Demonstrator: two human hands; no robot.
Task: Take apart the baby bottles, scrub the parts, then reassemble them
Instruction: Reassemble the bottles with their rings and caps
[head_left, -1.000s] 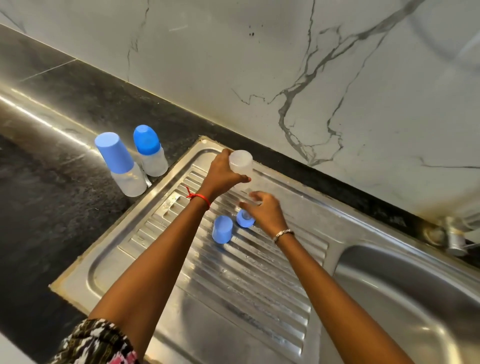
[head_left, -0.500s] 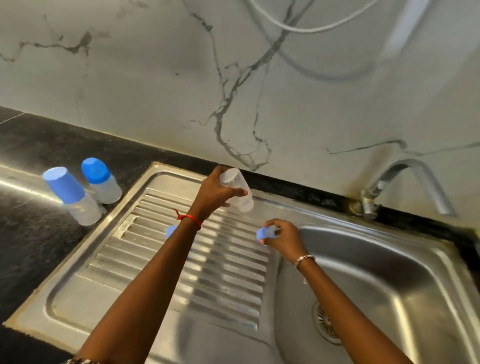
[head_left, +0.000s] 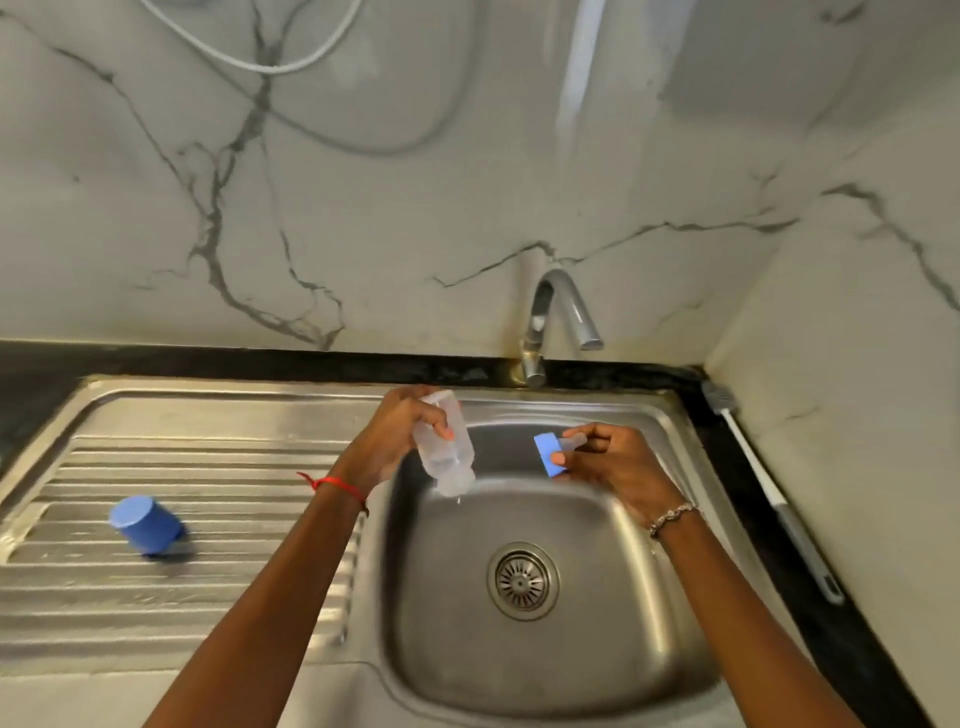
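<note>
Both my hands have moved right since a moment ago, off the ribbed drainboard and over the sink basin (head_left: 519, 670). Far left, the blue cap (head_left: 147, 525) lies tilted on the drainboard (head_left: 218, 467), well apart from my hands. My left hand (head_left: 395, 441) grips the clear bottle (head_left: 447, 447), fingers curled round it, its mouth tipped down toward the basin with a drop at the rim. Just beside it, my right hand (head_left: 613, 462) pinches the blue collar with its clear teat (head_left: 553, 452). The tap (head_left: 550, 322) stands behind. A long-handled brush (head_left: 769, 493) lies on the dark counter at far right.
</note>
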